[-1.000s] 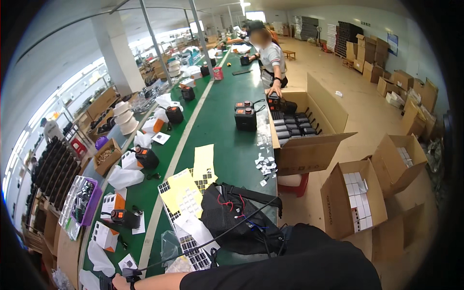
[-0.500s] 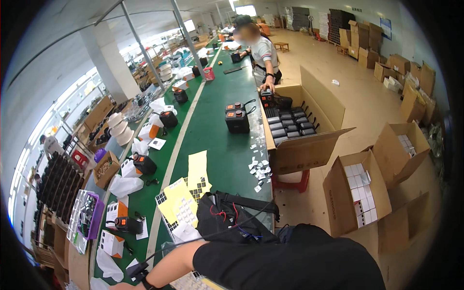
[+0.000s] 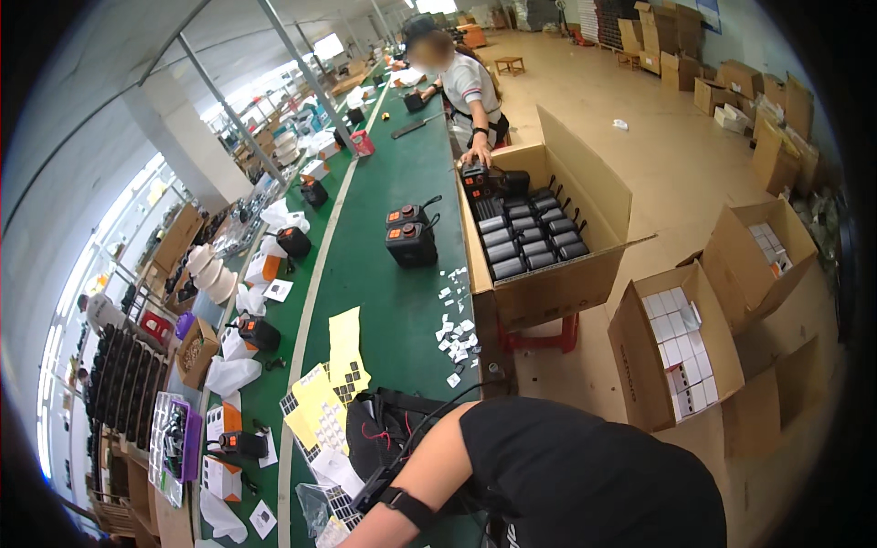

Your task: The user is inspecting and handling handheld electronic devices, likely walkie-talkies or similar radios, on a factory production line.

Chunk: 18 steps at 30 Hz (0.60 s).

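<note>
The person leans far over the near end of the long green counter (image 3: 393, 274). One bare arm with a black band (image 3: 408, 508) near the elbow reaches down toward the lower edge, and the hand itself is cut off there, so I cannot tell whether its fingers are apart or clamped on anything. The other hand is out of sight behind the black-shirted shoulder.

Closest to the reaching arm are a black bag (image 3: 388, 434) with a cable running out of it, yellow sheets of small stickers (image 3: 320, 402) just left of it, and a grid-patterned sheet (image 3: 340, 500) beside clear plastic wrapping at the near edge. Small white labels (image 3: 454, 324) lie scattered further along.

The likely trouble: the arm crosses right over the cable and loose sheets, so a blind reach could snag the cable and drag the bag, or sweep the sticker sheets off the near edge. Further off, a co-worker rests a hand (image 3: 475, 157) on black devices in an open cardboard box (image 3: 585, 283)
</note>
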### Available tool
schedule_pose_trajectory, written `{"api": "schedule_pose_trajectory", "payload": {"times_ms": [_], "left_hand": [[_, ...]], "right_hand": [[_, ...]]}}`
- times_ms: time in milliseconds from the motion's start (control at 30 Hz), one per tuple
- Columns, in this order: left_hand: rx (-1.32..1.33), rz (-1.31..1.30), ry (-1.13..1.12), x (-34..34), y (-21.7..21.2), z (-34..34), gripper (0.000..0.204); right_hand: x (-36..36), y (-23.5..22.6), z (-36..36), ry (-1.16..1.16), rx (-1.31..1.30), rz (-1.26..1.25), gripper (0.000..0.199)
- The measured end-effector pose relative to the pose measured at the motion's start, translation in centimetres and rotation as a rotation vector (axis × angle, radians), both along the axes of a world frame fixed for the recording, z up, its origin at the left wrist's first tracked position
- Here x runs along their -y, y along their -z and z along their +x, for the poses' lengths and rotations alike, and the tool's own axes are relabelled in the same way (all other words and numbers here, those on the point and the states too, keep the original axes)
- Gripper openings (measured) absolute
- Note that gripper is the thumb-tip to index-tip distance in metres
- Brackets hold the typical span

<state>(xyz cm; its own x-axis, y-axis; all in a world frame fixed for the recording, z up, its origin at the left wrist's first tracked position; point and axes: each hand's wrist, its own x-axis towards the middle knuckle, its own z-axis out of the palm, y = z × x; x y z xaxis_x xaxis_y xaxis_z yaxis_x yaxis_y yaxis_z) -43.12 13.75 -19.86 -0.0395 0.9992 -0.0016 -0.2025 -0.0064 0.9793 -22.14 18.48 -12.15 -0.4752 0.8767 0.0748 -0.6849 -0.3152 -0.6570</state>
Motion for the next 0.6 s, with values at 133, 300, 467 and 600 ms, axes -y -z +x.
{"api": "schedule_pose_trajectory", "payload": {"times_ms": [133, 300, 467, 600], "left_hand": [[0.121, -0.059, 0.071, 1.8, -3.6, 4.9, 0.039], [0.332, -0.191, 0.201, 2.1, -5.3, 9.5, 0.035], [0.338, 0.286, 0.317, -0.1, -2.6, 10.5, 0.078], [0.126, 0.469, 0.171, -0.2, -1.8, 10.0, 0.092]], "right_hand": [[2.6, 1.5, 1.8, 0.15, 0.042, 0.017, 0.031], [5.9, 2.6, 3.6, 0.748, 0.278, 0.358, 0.022], [8.8, 2.4, 2.3, 0.742, 0.385, 0.386, 0.07], [9.4, 1.1, 2.5, 0.714, 0.574, 0.369, 0.081]]}}
